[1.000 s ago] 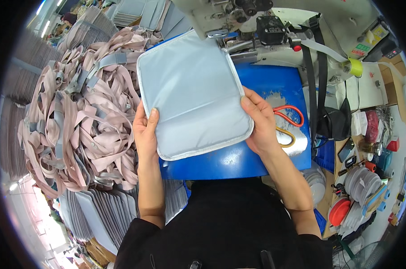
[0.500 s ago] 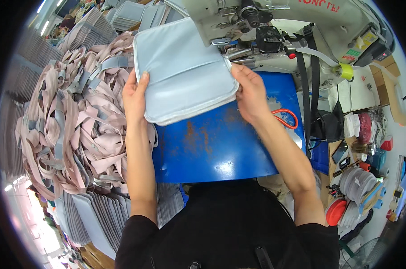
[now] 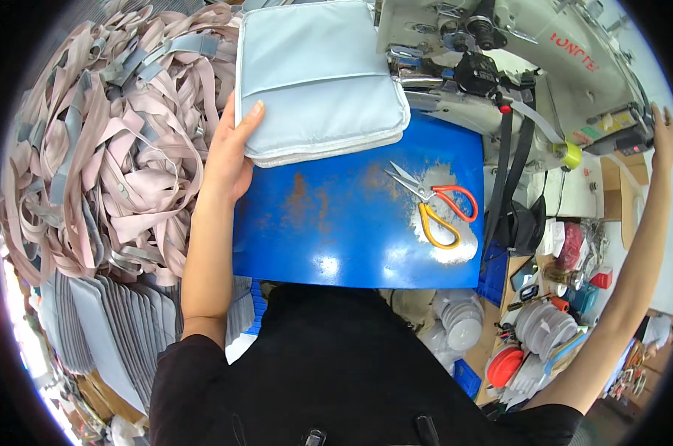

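Observation:
My left hand (image 3: 236, 149) is closed on the near left edge of a pale blue-grey padded fabric pouch (image 3: 314, 82), thumb on top and fingers underneath. The pouch is squarish with rounded corners, a seam across its middle and a layered near edge. Its right side lies against the arm of an industrial sewing machine (image 3: 589, 52). Far out to the right, my right hand (image 3: 664, 137) is at the machine's end beside a dark control box (image 3: 626, 141). Its fingers look stretched out and hold nothing visible; whether they touch the box is unclear.
Open scissors (image 3: 426, 195) with one red and one yellow handle lie on the blue worktop (image 3: 336, 238). A heap of pink and grey straps (image 3: 121, 149) rises at left, above stacked grey panels (image 3: 106, 320). White spools (image 3: 544, 327) and small tools crowd the right side.
My right hand has let go of the pouch and swung far right to the machine's end. My left hand still holds the pouch. The view has shifted, and the scissors are now fully uncovered.

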Available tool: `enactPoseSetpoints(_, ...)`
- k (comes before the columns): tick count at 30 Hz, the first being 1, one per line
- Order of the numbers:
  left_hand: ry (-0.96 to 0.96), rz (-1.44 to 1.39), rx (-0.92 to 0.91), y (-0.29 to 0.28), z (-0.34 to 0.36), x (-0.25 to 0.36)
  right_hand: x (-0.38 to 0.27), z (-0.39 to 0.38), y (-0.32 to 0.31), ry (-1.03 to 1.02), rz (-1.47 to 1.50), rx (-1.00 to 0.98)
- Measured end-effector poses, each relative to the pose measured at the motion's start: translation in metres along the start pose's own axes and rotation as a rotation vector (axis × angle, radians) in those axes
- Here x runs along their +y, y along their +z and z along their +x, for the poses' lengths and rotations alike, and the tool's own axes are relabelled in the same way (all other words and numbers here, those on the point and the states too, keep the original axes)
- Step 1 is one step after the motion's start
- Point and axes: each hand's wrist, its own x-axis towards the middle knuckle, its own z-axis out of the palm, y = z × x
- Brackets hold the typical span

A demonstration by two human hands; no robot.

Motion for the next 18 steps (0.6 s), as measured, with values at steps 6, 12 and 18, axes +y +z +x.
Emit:
enactPoseSetpoints(6,0.114,0.054,0.049,-0.014,-0.006,-0.013,0.031,-0.014,0.044,0.496,0.707,-0.182)
enactPoseSetpoints(12,0.101,0.002,0.102,-0.052,-0.021,-0.067,0.04,-0.073,0.024,0.405,0.839,0.111)
enactPoseSetpoints(18,0.037,-0.049,0.179,-0.089,-0.044,-0.083,-0.146,-0.371,0.045,0.093,0.372,-0.09)
